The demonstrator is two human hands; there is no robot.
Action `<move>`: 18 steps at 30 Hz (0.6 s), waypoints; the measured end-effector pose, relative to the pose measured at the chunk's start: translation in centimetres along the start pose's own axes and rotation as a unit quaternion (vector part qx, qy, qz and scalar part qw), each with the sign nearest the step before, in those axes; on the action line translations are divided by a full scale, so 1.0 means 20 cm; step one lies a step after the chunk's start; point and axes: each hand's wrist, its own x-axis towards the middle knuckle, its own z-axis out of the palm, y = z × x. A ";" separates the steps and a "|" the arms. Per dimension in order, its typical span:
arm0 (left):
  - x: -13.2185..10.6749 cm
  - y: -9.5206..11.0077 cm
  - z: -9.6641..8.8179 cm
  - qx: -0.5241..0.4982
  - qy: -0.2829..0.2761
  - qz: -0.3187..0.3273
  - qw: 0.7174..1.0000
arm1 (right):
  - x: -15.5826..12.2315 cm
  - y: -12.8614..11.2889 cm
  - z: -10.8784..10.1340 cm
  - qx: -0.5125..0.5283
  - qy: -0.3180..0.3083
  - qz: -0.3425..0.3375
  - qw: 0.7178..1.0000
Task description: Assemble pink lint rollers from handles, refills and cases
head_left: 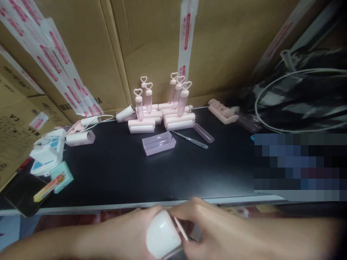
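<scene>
Both my hands meet at the bottom of the view, below the front edge of the black table (130, 180). My left hand (130, 231) is wrapped round a white roller-shaped part (162, 236). My right hand (206, 227) is closed against the same white part, its fingers pinching a thin pink piece (181, 228) at the part's edge. On the table's far side stand several pink lint rollers with heart-topped handles (162, 108).
A clear pink tray (159, 143) lies in the middle of the table, with a thin screwdriver (191, 140) and a clear tube (204, 133) beside it. A white power strip (47, 151), a teal box (61, 176) and loose white rollers (80, 138) sit left. Cardboard boxes (151, 47) stand behind; black bag right.
</scene>
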 end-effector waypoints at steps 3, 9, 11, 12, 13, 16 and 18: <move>0.00 0.00 -0.01 -0.020 -0.005 -0.009 1.000 | -0.01 -0.01 -0.01 0.051 -0.012 0.059 0.997; 0.07 -0.08 -0.02 -0.084 0.078 0.022 0.993 | -0.07 0.02 -0.05 0.149 0.047 0.080 0.985; 0.13 -0.07 -0.02 -0.119 0.131 0.082 0.981 | -0.05 0.08 -0.05 0.181 0.095 0.028 0.979; 0.16 -0.05 -0.02 -0.124 0.164 0.117 0.972 | -0.02 0.10 -0.04 0.208 0.115 -0.010 0.971; 0.19 -0.03 -0.03 -0.120 0.196 0.152 0.961 | 0.01 0.12 -0.04 0.237 0.135 -0.050 0.961; 0.27 0.04 -0.07 -0.080 0.280 0.221 0.931 | 0.11 0.14 -0.05 0.291 0.226 -0.136 0.920; 0.31 0.06 -0.14 -0.058 0.306 0.252 0.916 | 0.16 0.12 -0.10 0.276 0.287 -0.164 0.903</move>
